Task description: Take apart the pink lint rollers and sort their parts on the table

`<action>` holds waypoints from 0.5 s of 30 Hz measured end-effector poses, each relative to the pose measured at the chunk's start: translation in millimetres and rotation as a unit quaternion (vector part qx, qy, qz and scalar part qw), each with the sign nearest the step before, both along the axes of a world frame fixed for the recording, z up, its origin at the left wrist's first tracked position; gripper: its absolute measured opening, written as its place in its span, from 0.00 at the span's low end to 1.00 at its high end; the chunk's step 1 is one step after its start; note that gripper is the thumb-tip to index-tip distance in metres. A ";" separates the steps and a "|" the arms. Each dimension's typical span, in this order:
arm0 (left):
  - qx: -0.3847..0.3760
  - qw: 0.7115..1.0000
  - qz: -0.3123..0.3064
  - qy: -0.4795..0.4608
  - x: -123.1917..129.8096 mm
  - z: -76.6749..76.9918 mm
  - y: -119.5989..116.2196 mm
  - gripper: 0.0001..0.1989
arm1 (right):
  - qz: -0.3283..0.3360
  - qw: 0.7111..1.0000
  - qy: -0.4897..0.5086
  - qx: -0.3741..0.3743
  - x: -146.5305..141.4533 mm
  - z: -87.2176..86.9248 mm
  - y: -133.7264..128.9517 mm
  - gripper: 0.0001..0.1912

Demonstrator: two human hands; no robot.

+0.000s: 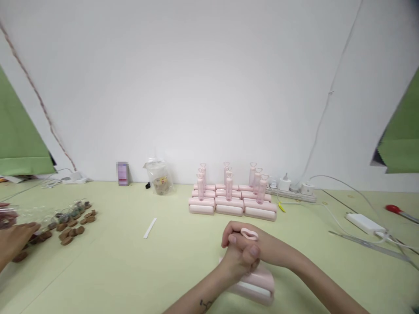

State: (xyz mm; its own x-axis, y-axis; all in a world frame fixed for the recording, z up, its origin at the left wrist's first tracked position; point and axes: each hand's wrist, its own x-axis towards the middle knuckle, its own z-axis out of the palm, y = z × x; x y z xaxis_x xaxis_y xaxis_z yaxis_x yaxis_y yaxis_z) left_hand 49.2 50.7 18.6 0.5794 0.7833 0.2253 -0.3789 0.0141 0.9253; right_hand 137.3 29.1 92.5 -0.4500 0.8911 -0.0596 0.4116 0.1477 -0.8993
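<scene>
My left hand (240, 258) and my right hand (247, 240) are closed together above a pink roller piece (258, 283) with a white strip, near the table's front edge. A pink heart-shaped loop (249, 234) sticks up between the fingers of my right hand; whatever is below it is hidden by the hands. My left fingers wrap round something under the loop, which I cannot make out. Behind them, several pink rollers (229, 207) lie in rows, with upright pink handles (229, 187) with heart-shaped tops standing on them.
A white strip (150, 228) lies left of centre. Behind it are a bagged cup (160, 179) and a phone (123, 173). Another person's hand (16, 240) is near brown discs (67, 235) and clear jars. Right: power strip (297, 196), white adapter (365, 223), scissors (366, 244).
</scene>
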 end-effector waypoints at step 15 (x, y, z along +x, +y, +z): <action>0.026 0.999 -0.016 -0.026 7.6 -7.0 8.6 0.32 | 0.008 0.976 -0.096 0.197 23.6 21.7 -16.5 0.18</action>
